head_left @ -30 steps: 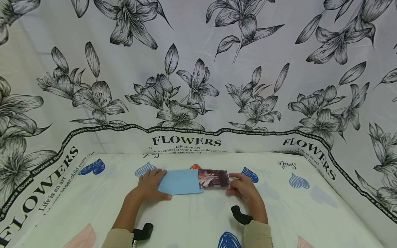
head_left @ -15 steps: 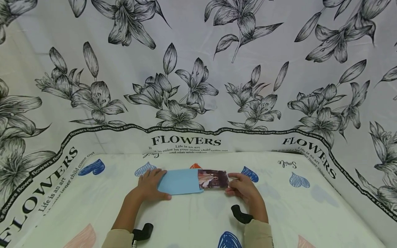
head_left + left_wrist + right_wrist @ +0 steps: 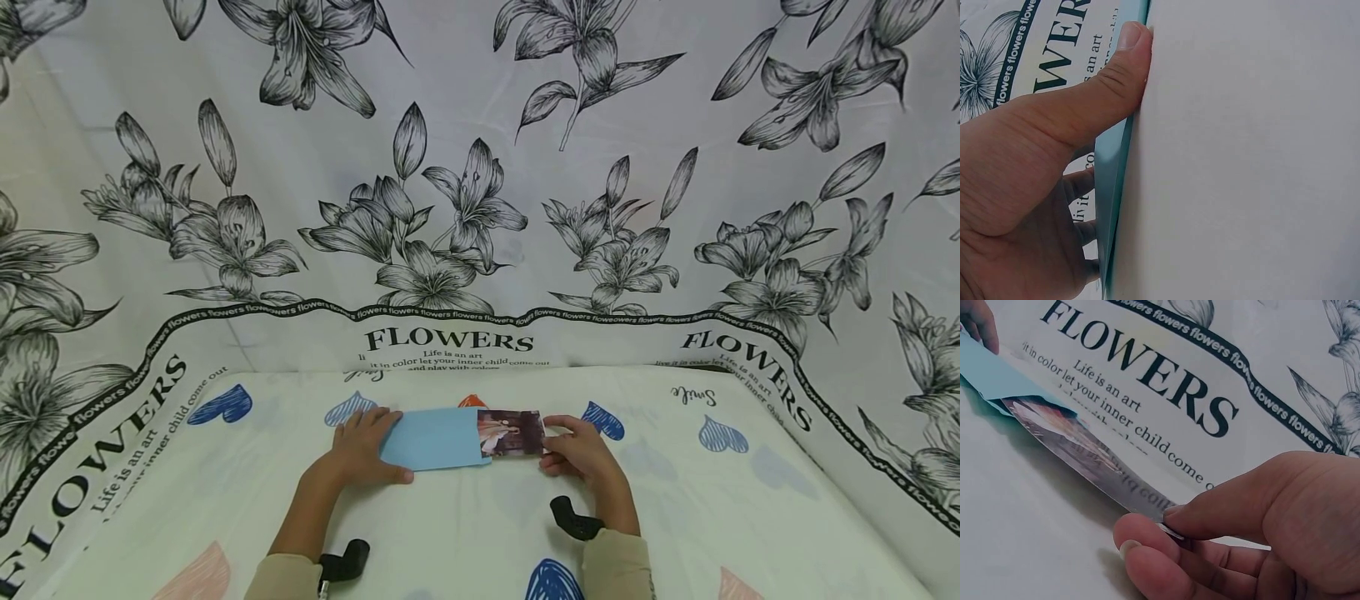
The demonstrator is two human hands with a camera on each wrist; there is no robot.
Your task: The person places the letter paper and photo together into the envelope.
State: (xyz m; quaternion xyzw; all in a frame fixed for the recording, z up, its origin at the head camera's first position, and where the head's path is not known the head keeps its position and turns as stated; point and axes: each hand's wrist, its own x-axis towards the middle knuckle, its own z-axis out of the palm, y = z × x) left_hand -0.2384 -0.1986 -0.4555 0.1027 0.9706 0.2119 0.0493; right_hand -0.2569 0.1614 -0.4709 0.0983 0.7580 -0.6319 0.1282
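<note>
A light blue paper envelope (image 3: 435, 438) lies on the cloth-covered table, its mouth facing right. My left hand (image 3: 366, 448) holds its left end, thumb along the near edge and fingers at the far edge. In the left wrist view the thumb (image 3: 1116, 75) presses the blue edge, and the fingertips are partly hidden behind it. A glossy photo (image 3: 512, 433) with a dark reddish picture sticks out of the mouth; its left part is hidden inside. My right hand (image 3: 585, 450) pinches the photo's right end. The right wrist view shows the photo (image 3: 1072, 447) slightly bowed between envelope and fingertips.
A white cloth (image 3: 450, 533) printed with hearts covers the table. Behind it hangs a white curtain (image 3: 480, 275) with black lilies and "FLOWERS" lettering. Black curved pieces (image 3: 345, 560) sit at both wrists, by the beige sleeves.
My right hand has moved a little left, and the photo has slid farther into the envelope, so less of it shows. The left hand and envelope have stayed in place.
</note>
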